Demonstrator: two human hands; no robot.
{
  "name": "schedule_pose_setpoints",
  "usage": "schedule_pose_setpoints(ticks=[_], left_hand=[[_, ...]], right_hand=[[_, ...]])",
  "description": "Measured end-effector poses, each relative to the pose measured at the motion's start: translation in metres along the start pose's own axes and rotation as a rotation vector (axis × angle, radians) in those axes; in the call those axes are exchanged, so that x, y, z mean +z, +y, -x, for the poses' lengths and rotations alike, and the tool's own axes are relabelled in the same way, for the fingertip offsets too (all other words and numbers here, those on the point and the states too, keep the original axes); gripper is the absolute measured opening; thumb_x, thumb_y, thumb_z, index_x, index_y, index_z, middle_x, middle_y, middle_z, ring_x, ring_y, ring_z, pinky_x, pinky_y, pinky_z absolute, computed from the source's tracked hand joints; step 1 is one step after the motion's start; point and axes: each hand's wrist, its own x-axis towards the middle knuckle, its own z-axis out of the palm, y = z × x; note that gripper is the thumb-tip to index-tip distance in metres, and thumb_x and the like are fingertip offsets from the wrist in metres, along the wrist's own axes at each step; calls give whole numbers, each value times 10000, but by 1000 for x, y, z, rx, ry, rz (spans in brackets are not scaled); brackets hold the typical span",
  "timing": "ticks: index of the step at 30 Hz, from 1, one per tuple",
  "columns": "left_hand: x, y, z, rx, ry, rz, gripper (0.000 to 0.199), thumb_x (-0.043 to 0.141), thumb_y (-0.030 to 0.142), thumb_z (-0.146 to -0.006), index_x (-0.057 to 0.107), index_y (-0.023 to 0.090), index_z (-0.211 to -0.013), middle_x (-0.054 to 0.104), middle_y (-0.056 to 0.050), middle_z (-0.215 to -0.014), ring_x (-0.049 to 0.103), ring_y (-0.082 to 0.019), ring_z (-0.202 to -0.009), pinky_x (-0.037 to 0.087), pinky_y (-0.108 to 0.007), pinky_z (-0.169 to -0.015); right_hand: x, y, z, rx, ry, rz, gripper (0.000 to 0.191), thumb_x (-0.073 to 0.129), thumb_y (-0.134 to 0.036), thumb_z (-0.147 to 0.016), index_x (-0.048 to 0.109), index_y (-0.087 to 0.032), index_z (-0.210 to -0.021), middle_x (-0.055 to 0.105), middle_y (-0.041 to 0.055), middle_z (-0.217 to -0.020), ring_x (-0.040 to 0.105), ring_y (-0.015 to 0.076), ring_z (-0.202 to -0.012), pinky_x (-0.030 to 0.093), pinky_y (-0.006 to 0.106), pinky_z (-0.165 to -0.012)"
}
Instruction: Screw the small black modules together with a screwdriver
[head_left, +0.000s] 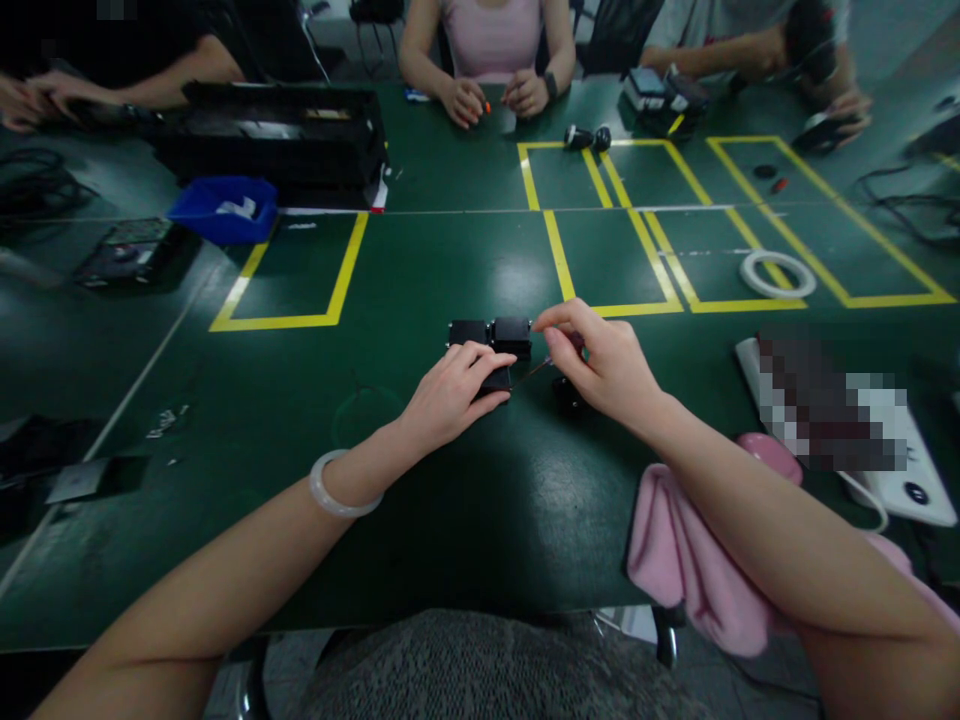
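My left hand (450, 395) is closed around a small black block (497, 380) on the table, thumb and fingers on its sides. Between the fingers of my right hand (615, 365) is a thin-shafted screwdriver (537, 367). Its tip points left at the end of the held block; whether it touches cannot be made out. Just beyond my left fingers sit two similar black blocks, one on the left (467, 331) and one on the right (513, 336), with small bright bits at their ends. A dark part (567, 393) lies under my right hand, partly hidden.
Yellow tape (559, 265) marks the green table. A white tape roll (778, 274), a pink cloth (679, 540) and a white power strip (919, 480) lie right. At left are a blue bin (225, 208) and small metal pieces (166, 420). Several people sit opposite.
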Motion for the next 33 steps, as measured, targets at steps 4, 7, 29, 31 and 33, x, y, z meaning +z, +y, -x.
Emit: schedule_pose_setpoints(ticks=[4, 7, 29, 31, 33], left_hand=[[0, 0, 0, -2, -6, 0, 408, 639, 306, -1037, 570, 204, -1426, 635, -127, -1305, 617, -309, -1168, 524, -473, -1026], [0, 0, 0, -1, -2, 4, 409, 637, 312, -1038, 569, 211, -1428, 636, -124, -1301, 618, -309, -1171, 521, -470, -1025], [0, 1, 0, 4, 3, -5, 420, 665, 283, -1029, 572, 197, -1430, 641, -125, -1297, 625, -314, -1191, 526, -473, -1031], [0, 1, 0, 8, 5, -5, 417, 665, 281, -1031, 573, 193, -1428, 642, -126, -1298, 623, -313, -1194, 524, -468, -1032], [0, 1, 0, 11, 8, -6, 416, 666, 283, -1031, 576, 186, -1426, 642, -128, -1296, 623, -312, -1191, 523, -465, -1031]], right_hand=[[0, 1, 0, -12, 13, -10, 191, 490, -264, -1034, 660, -202, -1095, 701, 17, -768, 637, 153, -627, 445, 267, -627], [-1, 1, 0, -2, 9, -1, 193, 523, -338, -1048, 665, -208, -1025, 689, 11, -727, 635, 153, -618, 425, 264, -606], [-2, 1, 0, -18, 2, 33, 212, 488, -288, -1050, 680, -201, -1067, 714, 21, -792, 588, 133, -590, 414, 259, -608], [-2, 1, 0, -5, 0, 35, 219, 510, -338, -1056, 678, -203, -1018, 698, 13, -743, 600, 137, -597, 407, 255, -602], [-2, 1, 0, -1, -1, 38, 216, 514, -335, -1054, 679, -202, -1013, 694, 10, -730, 597, 136, -590, 404, 254, -599]])
